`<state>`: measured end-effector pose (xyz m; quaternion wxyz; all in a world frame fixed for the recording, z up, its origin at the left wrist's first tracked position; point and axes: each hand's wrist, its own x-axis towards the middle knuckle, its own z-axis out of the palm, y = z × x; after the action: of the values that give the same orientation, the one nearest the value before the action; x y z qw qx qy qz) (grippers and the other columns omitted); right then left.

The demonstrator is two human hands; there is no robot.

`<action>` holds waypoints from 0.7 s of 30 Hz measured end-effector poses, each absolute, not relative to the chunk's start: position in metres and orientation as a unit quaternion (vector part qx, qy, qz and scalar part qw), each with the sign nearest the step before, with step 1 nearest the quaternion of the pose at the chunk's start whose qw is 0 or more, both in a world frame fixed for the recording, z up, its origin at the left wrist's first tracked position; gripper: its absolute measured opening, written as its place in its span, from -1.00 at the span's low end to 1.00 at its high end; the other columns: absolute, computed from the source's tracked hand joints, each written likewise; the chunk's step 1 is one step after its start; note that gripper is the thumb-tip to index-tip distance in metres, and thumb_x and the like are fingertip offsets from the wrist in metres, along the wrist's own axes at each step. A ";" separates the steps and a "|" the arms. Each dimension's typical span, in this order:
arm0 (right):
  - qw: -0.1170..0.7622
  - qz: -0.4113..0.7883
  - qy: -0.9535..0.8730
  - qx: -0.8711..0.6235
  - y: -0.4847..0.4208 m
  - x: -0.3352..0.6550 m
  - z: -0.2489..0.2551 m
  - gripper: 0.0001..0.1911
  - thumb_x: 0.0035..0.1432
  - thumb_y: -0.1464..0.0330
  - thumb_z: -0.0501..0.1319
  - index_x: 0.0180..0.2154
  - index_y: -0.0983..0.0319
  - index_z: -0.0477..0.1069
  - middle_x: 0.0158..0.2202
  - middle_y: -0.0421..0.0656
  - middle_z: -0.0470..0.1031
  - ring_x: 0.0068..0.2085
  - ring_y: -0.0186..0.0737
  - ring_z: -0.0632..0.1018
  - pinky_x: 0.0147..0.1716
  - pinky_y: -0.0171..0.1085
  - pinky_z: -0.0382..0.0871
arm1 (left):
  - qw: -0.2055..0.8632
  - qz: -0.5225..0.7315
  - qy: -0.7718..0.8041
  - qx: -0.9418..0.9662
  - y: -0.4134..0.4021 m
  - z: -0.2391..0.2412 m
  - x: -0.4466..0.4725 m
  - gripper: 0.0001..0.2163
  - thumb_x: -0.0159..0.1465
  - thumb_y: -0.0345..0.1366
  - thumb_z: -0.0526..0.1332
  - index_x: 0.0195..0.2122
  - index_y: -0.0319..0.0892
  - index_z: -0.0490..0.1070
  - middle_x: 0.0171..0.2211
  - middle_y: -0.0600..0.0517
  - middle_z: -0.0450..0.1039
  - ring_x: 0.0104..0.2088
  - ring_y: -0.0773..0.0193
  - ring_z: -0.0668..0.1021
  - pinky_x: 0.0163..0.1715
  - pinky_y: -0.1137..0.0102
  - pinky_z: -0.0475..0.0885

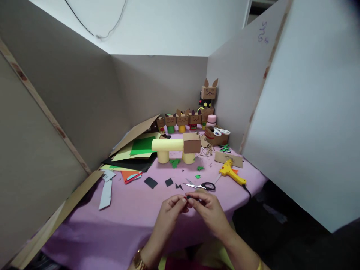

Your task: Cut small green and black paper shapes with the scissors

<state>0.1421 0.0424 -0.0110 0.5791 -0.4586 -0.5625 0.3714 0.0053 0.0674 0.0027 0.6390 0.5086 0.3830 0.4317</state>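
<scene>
My left hand (171, 212) and my right hand (209, 210) meet above the near edge of the purple table (126, 221). The fingertips of both are pinched together on a tiny dark scrap (188, 196), too small to name. Just beyond my right hand lie small black-handled scissors (201, 186). Black paper pieces (151, 182) and green bits (198, 176) are scattered ahead of my hands. Further back stands a figure of yellow paper tubes (167, 145) with a brown cardboard box (192, 143) at its right end.
A yellow glue gun (231, 172) lies at the right, its cord running off the table edge. Coloured paper sheets (135, 153) are piled at the left. Small cardboard animal figures (182, 120) line the back wall. Cardboard panels enclose the table on three sides.
</scene>
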 end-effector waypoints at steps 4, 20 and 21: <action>0.594 0.425 -0.534 -0.425 0.039 0.143 -0.007 -0.81 0.07 0.27 0.25 -0.28 0.19 0.58 -0.46 -0.17 0.45 -0.42 -0.24 0.48 -0.43 -0.29 0.34 | 0.574 0.419 0.386 0.588 0.062 0.009 0.005 -0.81 0.11 -0.25 0.22 -0.58 -0.20 0.48 -0.58 0.05 0.41 -0.46 0.25 0.43 -0.39 0.44 0.31; 0.569 0.381 -0.585 -0.435 0.032 0.145 -0.001 -0.76 0.15 0.25 0.18 -0.21 0.15 0.55 -0.42 -0.16 0.46 -0.31 -0.20 0.47 -0.29 -0.25 0.34 | 0.396 0.427 0.405 0.704 0.049 0.018 0.003 -0.82 0.16 -0.31 0.15 -0.54 -0.14 0.47 -0.52 0.00 0.48 -0.46 0.19 0.47 -0.41 0.43 0.29; 0.572 0.390 -0.579 -0.431 0.032 0.144 -0.001 -0.76 0.14 0.25 0.18 -0.21 0.16 0.55 -0.43 -0.16 0.45 -0.32 -0.20 0.46 -0.30 -0.26 0.34 | 0.423 0.428 0.405 0.688 0.049 0.017 0.003 -0.82 0.16 -0.30 0.15 -0.55 -0.15 0.46 -0.54 0.01 0.46 -0.47 0.20 0.46 -0.42 0.43 0.29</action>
<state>0.1443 0.0319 -0.0011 0.5723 -0.4307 -0.5785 0.3902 0.0032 0.0492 0.0168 0.4232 0.6880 0.4055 0.4280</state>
